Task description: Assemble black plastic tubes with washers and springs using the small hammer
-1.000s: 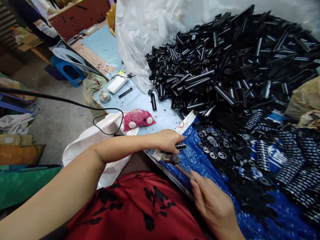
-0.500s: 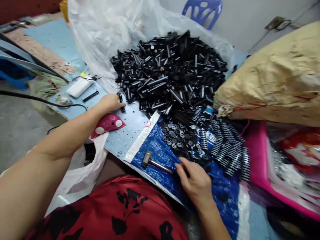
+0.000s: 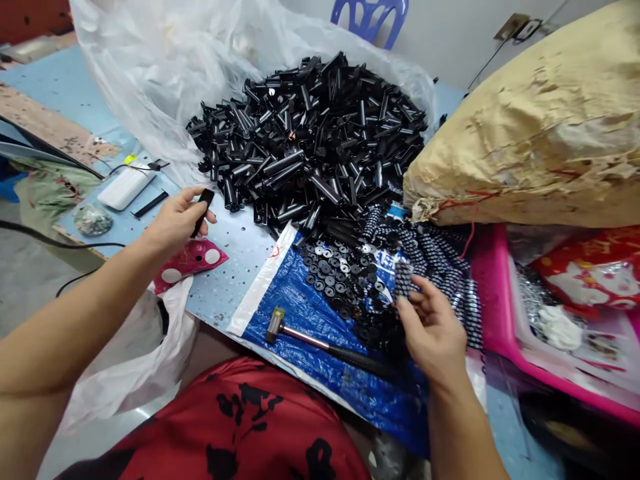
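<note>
My left hand [image 3: 181,217] is closed around a slim black plastic piece [image 3: 203,208], above the pale blue tabletop. Between the thumb and fingers of my right hand [image 3: 434,327] is a short black piece studded with pale bumps [image 3: 403,280]. Similar studded pieces [image 3: 447,260] lie beside it in rows. A small hammer [image 3: 305,339] with a dark handle rests on a blue plastic sheet [image 3: 280,293]. Many small black discs [image 3: 327,267] are spread on that sheet. Behind them rises a large heap of black plastic parts [image 3: 320,143].
A clear plastic bag [image 3: 135,73] spreads behind the heap. To the right are a bulging tan sack [image 3: 530,133] and a pink bin [image 3: 500,300]. At left lie a white box-like device [image 3: 127,187], another black piece [image 3: 150,204] and a red pouch [image 3: 187,265].
My left hand has raised the black piece off the tabletop. My right hand has gone from beside the hammer handle to the studded pieces and taken one. The view has shifted right.
</note>
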{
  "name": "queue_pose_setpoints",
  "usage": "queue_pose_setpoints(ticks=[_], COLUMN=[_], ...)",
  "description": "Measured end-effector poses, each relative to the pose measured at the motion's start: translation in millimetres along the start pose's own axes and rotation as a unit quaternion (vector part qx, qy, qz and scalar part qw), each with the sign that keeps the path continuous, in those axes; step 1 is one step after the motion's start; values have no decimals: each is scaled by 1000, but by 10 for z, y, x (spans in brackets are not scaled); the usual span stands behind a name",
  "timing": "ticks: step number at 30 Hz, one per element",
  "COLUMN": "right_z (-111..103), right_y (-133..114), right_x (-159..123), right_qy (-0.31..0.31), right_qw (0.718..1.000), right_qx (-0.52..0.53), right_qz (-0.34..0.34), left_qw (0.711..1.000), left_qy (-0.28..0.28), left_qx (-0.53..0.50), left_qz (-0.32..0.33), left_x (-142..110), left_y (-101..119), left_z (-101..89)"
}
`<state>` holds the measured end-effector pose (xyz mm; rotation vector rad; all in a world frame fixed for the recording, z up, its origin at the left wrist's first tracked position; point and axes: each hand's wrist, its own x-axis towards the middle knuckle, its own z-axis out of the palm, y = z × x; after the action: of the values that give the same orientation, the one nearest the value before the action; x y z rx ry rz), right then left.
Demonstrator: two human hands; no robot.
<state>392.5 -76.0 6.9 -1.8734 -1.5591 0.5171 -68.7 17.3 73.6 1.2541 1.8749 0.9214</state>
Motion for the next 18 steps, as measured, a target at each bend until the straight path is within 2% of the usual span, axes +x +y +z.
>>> queue_pose_setpoints(ticks=[1,3,5,6,9,11,15,18], right_z=[-10,28,133,196,354,403,418,443], right_y=[-21,-127,-289,-373,-576,-658,-759,-839], right_x=[-126,-352,-504,-550,-620,-655,-740,-779], right_qy=[-15,-75,-127,-139,-149,-162,-166,-127], right_qw=[993,938,874,856,844,837,826,812], right_qx=[114,321,431,452,463,470,489,519], right_qz=[26,107,185,210,228,229,226,233], left_qw=[999,989,973,966,938,921,911,918], left_qy=[-19,-77,-152,-182,-274,-315,-346,-330], left_qx=[-49,-128,-172,-182,-210,-226,-224,-219], left_qz=[8,1,-18,-26,-36,-35,-33,-5], left_x=[-143,-426,-695,-823,-1160,-1328,-1541,-1648], left_y=[38,80,86,82,83,104,158,206], left_z=[51,233,513,673,1121,1319,1461,1498])
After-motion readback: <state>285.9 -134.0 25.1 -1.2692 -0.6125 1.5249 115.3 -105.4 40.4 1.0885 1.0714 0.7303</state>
